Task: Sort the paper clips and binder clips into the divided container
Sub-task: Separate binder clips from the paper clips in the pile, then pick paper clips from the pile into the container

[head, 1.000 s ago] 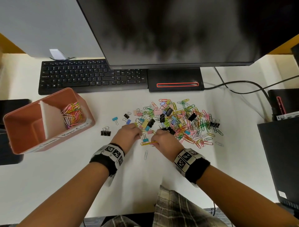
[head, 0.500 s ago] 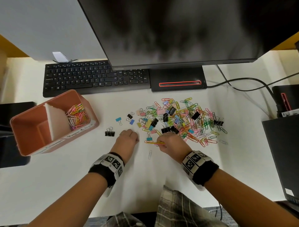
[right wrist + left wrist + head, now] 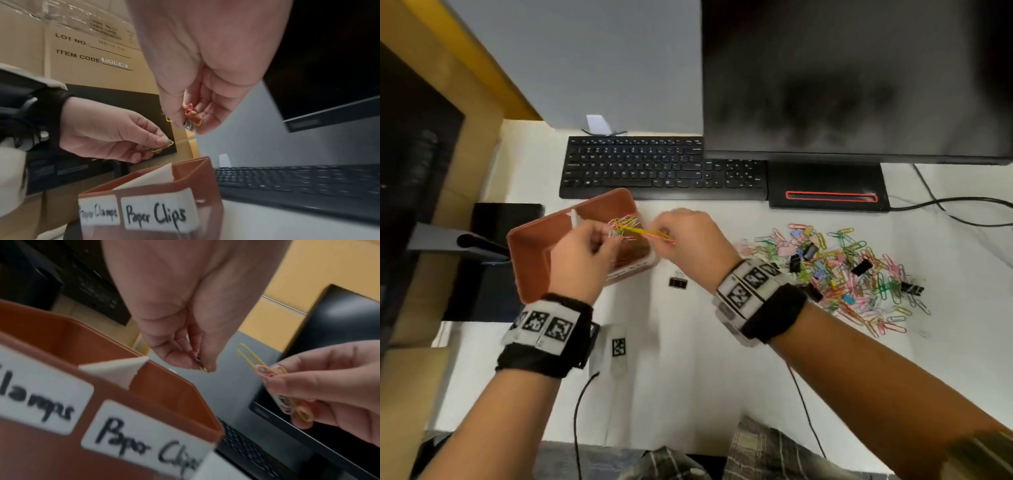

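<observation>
Paper clips [image 3: 654, 234] pinched in both hands, above container [image 3: 527, 253] rim

- The left hand [image 3: 582, 253] covers the middle of the divided container [image 3: 530, 253].
- The "Paper Clamps" label [image 3: 37, 395] is cut off at the left wrist view's edge.
- The clips pinched in the right hand [image 3: 205, 91] are too bunched to count.
</observation>
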Demonstrator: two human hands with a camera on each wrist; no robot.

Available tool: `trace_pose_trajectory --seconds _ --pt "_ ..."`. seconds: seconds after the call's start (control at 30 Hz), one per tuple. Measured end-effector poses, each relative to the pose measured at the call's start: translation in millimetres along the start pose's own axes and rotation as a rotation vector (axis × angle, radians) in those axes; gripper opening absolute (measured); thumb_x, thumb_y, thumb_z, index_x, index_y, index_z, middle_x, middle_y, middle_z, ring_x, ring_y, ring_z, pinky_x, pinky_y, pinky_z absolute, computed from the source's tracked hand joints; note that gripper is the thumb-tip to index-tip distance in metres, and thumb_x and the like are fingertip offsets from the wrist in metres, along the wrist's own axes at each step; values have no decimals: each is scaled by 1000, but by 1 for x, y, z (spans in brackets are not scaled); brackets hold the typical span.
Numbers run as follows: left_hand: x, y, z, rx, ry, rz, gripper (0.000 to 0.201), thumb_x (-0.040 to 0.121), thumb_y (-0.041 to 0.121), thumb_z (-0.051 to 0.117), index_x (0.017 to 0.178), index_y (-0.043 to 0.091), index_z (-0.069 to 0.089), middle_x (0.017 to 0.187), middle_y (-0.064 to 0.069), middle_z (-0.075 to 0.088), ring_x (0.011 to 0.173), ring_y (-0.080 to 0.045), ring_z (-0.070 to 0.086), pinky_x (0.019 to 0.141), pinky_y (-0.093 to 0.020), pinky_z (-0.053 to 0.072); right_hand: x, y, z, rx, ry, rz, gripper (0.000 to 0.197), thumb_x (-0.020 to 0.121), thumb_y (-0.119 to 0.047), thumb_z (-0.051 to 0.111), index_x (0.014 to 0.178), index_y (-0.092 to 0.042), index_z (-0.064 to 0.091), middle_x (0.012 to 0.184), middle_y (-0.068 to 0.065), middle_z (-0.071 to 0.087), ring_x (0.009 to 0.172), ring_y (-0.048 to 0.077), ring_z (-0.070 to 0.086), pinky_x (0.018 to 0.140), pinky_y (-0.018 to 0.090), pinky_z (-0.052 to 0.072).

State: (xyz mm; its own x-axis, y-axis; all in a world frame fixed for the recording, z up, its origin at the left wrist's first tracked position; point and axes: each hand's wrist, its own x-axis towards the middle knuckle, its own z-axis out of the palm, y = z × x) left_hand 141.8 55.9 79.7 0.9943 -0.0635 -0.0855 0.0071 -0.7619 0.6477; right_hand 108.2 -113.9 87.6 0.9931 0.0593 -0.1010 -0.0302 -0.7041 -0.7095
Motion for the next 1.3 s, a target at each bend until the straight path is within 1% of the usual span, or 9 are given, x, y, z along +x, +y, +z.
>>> trace_pose_trajectory --seconds 0.17,0.3,0.4,0.57,0.73,0.93,1.0,1.17,1.3 --pt "25 -14 -14 210 -130 -87 27 86 18 55 112 10 62 110 -11 66 99 -24 61 94 -33 46 49 -28 35 115 -111 132 36 83 -23 66 115 -10 60 107 13 67 97 27 63 90 41 50" --pt "10 -4 -16 24 -116 43 33 86 10 56 118 16 56 117 1 60 100 -11 59 91 -23 44 30 -10 21 334 20 131 32 86 -28 63 116 -17 60 105 1 67 90 13 63 85 28 52" --pt "-9 17 7 -162 -184 132 29 86 8 58 113 18 57 109 5 59 92 -5 60 78 -11 46 6 43 -4 190 165 170 18 88 -28 59 104 -21 65 103 -4 65 90 12 59 85 30 51" --pt "-21 53 86 -129 -407 296 30 87 16 57 116 20 56 112 5 51 98 -6 52 87 -20 42 -28 143 -49 -172 258 467 22 87 -26 58 107 -21 65 117 7 61 108 24 51 92 36 42" --pt "-12 61 163 122 -606 394 36 85 17 55 121 23 53 136 -3 43 123 -22 41 106 -33 33 -45 178 -48 -266 -30 537 39 81 -41 61 118 -31 60 137 3 45 123 26 44 103 40 39" --pt "-15 38 170 294 -611 467 34 88 27 52 122 30 51 142 2 41 124 -20 44 107 -37 33 -91 167 -32 -322 -207 454 71 84 -55 52 143 -38 18 158 1 7 143 26 16 113 57 15" --pt "-17 33 165 285 -562 461 23 88 27 53 111 27 58 138 1 47 115 -20 52 103 -36 38 -101 166 -30 -243 -178 454 75 84 -57 52 144 -40 11 157 -1 14 142 22 23 112 57 16" --pt "-14 44 163 187 -454 432 21 86 25 56 106 25 54 119 5 55 86 -17 57 89 -42 48 -84 171 -49 -170 97 388 50 89 -38 54 136 -32 38 140 -6 45 124 12 45 109 51 30" --pt "-7 71 180 233 -502 434 30 83 26 60 113 26 53 115 4 56 100 -20 54 92 -39 39 -51 182 -55 -181 -76 401 56 82 -34 64 134 -25 45 142 2 41 127 21 42 105 42 39"
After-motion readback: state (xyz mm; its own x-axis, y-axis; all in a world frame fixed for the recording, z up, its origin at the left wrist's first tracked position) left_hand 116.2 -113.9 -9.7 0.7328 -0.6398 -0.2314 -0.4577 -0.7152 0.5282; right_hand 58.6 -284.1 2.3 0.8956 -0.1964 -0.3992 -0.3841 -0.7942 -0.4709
